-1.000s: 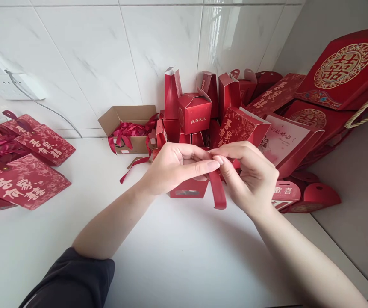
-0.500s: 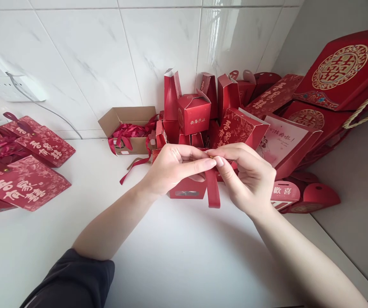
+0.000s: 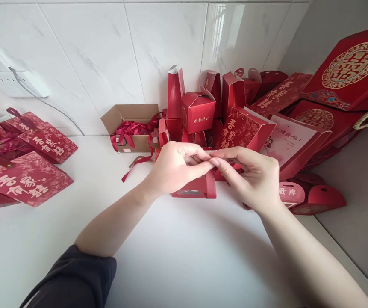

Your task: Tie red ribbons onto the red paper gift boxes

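My left hand (image 3: 176, 169) and my right hand (image 3: 254, 176) meet in front of me, thumbs and fingers pinched together at the tips. Between them they hold the upper end of a red strap (image 3: 211, 185), which hangs below the fingertips. What exactly is pinched at the tips is mostly hidden by the fingers. Just behind and below the hands is a red box (image 3: 188, 192) with a small window in its front. It is largely covered by my left hand.
Behind stand several red gift boxes (image 3: 198, 113). An open cardboard box (image 3: 132, 145) holds dark red ribbons (image 3: 139, 128). Flower-patterned red bags (image 3: 31, 179) with straps lie left. Larger red boxes (image 3: 350, 68) are stacked right on the white table (image 3: 171, 256), against a tiled wall.
The view has shifted slightly, so the surroundings sit a little further right. The hanging strap has turned and shows less of its length. Both hands stay pinched together.
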### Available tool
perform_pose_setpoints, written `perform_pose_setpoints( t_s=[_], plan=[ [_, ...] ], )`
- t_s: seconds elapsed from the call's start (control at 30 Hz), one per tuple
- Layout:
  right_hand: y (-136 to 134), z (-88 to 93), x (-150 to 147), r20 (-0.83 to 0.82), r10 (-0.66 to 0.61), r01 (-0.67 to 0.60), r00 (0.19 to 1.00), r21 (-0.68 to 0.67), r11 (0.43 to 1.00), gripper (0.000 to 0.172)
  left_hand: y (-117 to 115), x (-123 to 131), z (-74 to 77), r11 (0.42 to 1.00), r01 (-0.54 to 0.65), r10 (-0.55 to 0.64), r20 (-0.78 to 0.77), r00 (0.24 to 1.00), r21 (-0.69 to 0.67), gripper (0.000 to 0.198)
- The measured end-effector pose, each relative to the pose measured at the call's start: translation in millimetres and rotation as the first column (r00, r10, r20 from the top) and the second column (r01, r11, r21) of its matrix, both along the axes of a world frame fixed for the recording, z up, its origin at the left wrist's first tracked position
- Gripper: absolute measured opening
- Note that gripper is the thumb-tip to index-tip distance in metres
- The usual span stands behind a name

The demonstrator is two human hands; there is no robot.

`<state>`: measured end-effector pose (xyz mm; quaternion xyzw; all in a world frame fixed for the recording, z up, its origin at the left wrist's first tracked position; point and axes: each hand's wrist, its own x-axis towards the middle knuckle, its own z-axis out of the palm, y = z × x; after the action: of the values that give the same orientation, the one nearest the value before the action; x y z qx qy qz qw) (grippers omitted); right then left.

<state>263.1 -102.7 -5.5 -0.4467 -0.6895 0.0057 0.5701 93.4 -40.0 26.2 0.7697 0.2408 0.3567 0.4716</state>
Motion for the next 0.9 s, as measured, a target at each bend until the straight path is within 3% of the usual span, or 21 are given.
perform_pose_setpoints(
  t_s=[0.27,0.5,0.63,0.9],
  plan=[
    [1.4,-0.9,-3.4,0.107,-0.068,0.052,0.992,0.150,0.987,0.016,4.9,-1.0,-2.3,0.994,0.034,-0.042,0.081,0.996,0.099,0.005],
    [1.5,-1.1,-7.4,-0.085,0.014,-0.014,0.996,0.002,1.000,0.011,3.8,2.3,-6.5,0.983,0.027,-0.054,0.146,0.988,0.181,0.005],
    [3.2,-0.3,-7.3,-0.206,0.063,-0.079,0.976,-0.067,0.995,0.012,1.8,3.2,-5.4,0.990,-0.004,-0.016,0.142,0.990,0.141,0.005],
    [1.3,0.7,-6.0,-0.211,0.133,-0.139,0.968,-0.012,0.990,0.022,-1.3,-2.0,3.5,0.998,0.000,-0.007,0.112,0.994,0.067,0.014]
  ],
)
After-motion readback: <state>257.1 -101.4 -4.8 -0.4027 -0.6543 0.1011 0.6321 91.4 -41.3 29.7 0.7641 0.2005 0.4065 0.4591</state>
